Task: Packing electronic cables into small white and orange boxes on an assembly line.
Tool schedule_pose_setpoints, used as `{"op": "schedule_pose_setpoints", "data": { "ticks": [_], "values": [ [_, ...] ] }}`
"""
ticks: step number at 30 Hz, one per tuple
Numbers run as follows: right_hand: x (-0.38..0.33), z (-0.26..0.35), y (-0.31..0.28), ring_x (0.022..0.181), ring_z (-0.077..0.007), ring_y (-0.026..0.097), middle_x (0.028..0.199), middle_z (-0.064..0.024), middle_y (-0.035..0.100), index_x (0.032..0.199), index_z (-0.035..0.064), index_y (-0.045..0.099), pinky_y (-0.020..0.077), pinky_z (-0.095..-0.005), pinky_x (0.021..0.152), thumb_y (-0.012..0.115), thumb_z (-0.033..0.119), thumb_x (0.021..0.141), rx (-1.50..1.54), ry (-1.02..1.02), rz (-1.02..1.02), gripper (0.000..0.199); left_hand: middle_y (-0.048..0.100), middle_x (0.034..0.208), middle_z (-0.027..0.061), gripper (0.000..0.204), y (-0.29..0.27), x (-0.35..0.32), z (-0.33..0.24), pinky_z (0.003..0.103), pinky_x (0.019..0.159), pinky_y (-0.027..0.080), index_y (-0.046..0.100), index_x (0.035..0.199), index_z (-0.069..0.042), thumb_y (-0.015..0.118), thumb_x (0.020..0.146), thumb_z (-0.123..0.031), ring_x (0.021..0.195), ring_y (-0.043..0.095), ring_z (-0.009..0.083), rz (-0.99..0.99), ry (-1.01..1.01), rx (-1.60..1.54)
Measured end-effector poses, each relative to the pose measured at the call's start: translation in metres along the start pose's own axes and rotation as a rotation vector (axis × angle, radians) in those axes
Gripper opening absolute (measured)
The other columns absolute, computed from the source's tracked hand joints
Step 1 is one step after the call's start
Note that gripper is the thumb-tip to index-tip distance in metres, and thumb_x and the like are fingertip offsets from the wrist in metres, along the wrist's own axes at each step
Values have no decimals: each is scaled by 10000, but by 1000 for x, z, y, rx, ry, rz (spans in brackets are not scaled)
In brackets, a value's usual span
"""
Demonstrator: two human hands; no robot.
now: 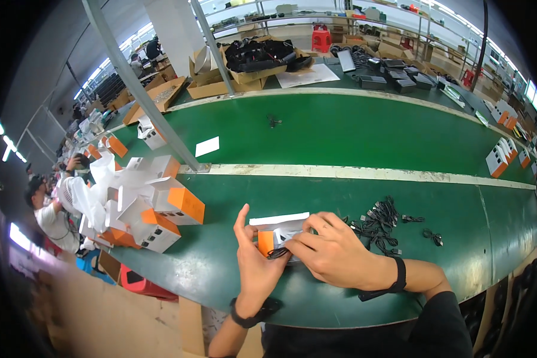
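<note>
- The job looks partway along to me: in the lower middle of the frame, the box (266, 241) stands open above the surface (459, 238), its white flap (286, 219) raised at the far edge.
- A black cable (277, 253) shows at the near side of the box's mouth, so I'd judge it is being tucked in; how much is inside I can't tell.
- Closing the flap looks undone, and the loose cables (383, 216) right of centre suggest more of the same remains.
- At left, a cluster of white-and-orange boxes (188, 204) stands with several flaps up, so those don't look finished either.
- The left grip (259, 265) is closed about the box, cradling it from the left and below, index finger sticking up.
- The right grip (331, 250) has its fingers bent at the box's right side, fingertips at the mouth; whether they pinch cable or cardboard is hidden from me.
- So the box sits between both grips, touching each, with the cable just beside the right fingertips.
</note>
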State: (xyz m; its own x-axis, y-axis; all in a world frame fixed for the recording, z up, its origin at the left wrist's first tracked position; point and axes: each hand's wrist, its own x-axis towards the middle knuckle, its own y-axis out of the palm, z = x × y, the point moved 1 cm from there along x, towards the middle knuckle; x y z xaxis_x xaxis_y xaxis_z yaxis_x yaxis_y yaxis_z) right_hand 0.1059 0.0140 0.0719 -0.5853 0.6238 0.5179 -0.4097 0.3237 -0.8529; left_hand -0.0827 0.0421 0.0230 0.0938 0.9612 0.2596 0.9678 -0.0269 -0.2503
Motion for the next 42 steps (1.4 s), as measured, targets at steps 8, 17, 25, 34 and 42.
{"op": "schedule_pose_setpoints", "data": {
  "ticks": [8,17,25,34,42],
  "values": [
    [0,-5,24,1036,-253,645,1126,-52,747,1114,23,790,511,-538,1037,773,80,789,-71,120,-84,330,635,1398,180,909,-28,2,21,420,1046,596,318,1646,-19,826,894,21,1303,644,255,160,-25,-202],
    [0,-6,32,996,-257,664,1061,-17,759,1104,49,811,504,-562,1026,816,88,790,-6,217,-204,317,561,1503,222,791,-34,-7,20,391,1071,570,293,1657,-19,733,1000,6,1387,586,266,114,-98,-395],
    [17,16,35,1165,-332,586,1130,-155,645,1139,-64,772,425,-636,1114,712,103,852,-264,203,53,337,595,1438,194,674,-33,-7,34,372,1042,559,332,1618,5,669,1034,-3,1405,556,255,96,-60,-489],
    [-30,-16,30,1098,-326,627,1223,-161,629,1311,-25,719,544,-550,983,847,92,832,186,94,-232,509,692,1200,82,493,-31,40,11,313,879,615,588,1445,-52,765,986,-26,1064,708,156,255,-200,-130],
    [-43,-25,28,935,-277,690,1175,-131,692,1051,-16,753,609,-326,725,877,98,810,107,-36,-209,294,725,1377,165,471,-40,41,19,424,1008,578,817,1264,-94,907,803,-140,1222,704,340,444,364,62]
  ]
}}
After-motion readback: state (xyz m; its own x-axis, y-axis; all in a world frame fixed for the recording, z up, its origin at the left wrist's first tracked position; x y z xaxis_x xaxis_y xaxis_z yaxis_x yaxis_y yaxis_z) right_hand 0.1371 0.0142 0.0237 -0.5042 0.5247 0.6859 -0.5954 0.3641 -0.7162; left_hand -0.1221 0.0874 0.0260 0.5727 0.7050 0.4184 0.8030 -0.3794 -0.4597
